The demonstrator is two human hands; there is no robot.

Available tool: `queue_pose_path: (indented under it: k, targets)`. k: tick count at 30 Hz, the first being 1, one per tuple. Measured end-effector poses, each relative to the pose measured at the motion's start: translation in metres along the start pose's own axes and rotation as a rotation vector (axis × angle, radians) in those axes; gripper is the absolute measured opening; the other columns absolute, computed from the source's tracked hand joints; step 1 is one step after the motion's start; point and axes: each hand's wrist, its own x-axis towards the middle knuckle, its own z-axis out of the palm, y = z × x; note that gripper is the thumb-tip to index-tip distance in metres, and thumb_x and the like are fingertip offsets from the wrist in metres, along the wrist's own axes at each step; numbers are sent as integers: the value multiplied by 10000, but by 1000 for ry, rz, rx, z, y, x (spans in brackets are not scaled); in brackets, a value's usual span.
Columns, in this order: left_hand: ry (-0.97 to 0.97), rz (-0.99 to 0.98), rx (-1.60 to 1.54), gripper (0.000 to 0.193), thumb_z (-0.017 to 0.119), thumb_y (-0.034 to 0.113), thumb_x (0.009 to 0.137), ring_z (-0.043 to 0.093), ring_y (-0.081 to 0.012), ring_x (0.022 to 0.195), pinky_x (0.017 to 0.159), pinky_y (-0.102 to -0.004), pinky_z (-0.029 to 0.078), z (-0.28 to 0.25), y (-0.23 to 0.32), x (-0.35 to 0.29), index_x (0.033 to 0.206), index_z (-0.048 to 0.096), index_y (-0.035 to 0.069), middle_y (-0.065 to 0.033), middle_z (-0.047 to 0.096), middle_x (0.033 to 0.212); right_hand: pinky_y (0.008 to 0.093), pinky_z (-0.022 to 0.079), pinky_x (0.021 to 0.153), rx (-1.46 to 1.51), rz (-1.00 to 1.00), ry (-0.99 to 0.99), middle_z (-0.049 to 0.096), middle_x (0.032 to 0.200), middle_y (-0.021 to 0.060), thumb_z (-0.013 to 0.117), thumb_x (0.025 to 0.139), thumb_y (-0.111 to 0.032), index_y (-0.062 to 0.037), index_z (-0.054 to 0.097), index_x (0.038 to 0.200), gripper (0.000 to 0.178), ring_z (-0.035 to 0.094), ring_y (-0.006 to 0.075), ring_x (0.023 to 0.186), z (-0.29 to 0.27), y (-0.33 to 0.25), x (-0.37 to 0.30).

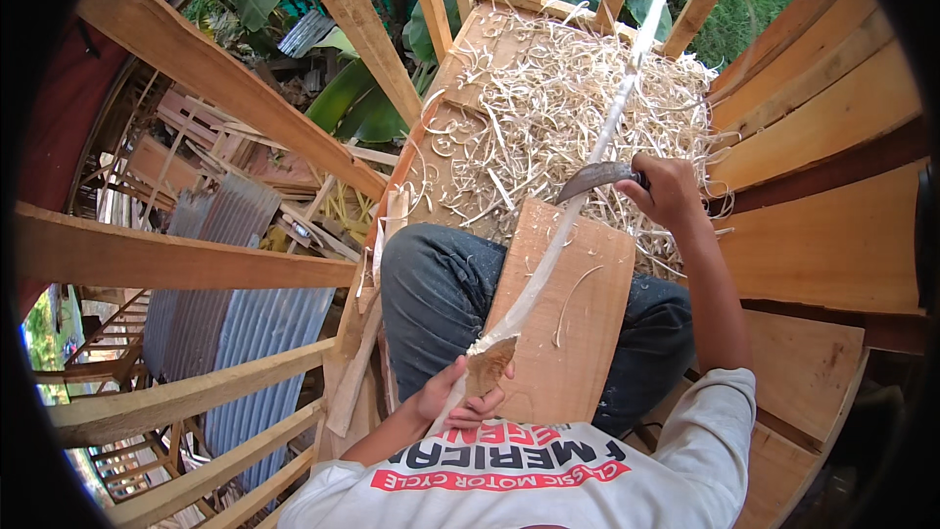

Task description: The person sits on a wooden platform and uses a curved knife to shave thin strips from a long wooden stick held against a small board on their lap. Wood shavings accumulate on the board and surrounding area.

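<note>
A long, pale, whittled stick (537,286) runs from near my belly over my lap and out past the shavings. Around its near end, my left hand (452,398) is closed. A brown, rough-faced piece (492,364) shows there by the fingers; whether it is part of the stick I cannot tell. My right hand (670,194) grips the handle of a curved knife (591,177), its dark blade lying across the stick about midway. Beneath the stick, a flat wooden board (578,304) rests on my lap, with a thin curled shaving (573,302) on it.
Curled wood shavings (548,103) cover much of the wooden floor (470,54) in front of my knees. Wooden rails (196,263) fence the left and far sides, with corrugated metal sheets (264,333) beyond. Wide planks (822,235) form the right side.
</note>
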Motion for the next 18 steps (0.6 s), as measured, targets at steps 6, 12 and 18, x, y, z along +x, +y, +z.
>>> queue_pose_path:
  k: [6, 12, 18]
  targets:
    - [-26, -6, -38, 687, 446, 601, 880, 365, -31, 407, 349, -162, 319, 6, -8, 5, 1238, 292, 35, 18, 348, 631, 363, 324, 432, 115, 286, 319, 389, 430, 66, 513, 904, -482, -25, 472, 576, 564, 391, 159, 397, 18, 13, -2]
    - [40, -25, 51, 673, 451, 595, 881, 356, -30, 408, 342, -158, 302, 10, -7, 4, 1222, 295, 36, 14, 356, 636, 349, 353, 452, 268, 621, 323, 455, 463, 110, 508, 896, -505, -30, 474, 583, 570, 455, 219, 429, 7, 55, 1]
    - [42, -90, 65, 668, 437, 592, 888, 350, -28, 403, 348, -162, 311, 2, -7, 5, 1231, 291, 38, 16, 354, 640, 327, 375, 474, 418, 925, 314, 495, 474, 103, 476, 926, -470, -3, 517, 614, 563, 499, 188, 451, 5, 83, 5]
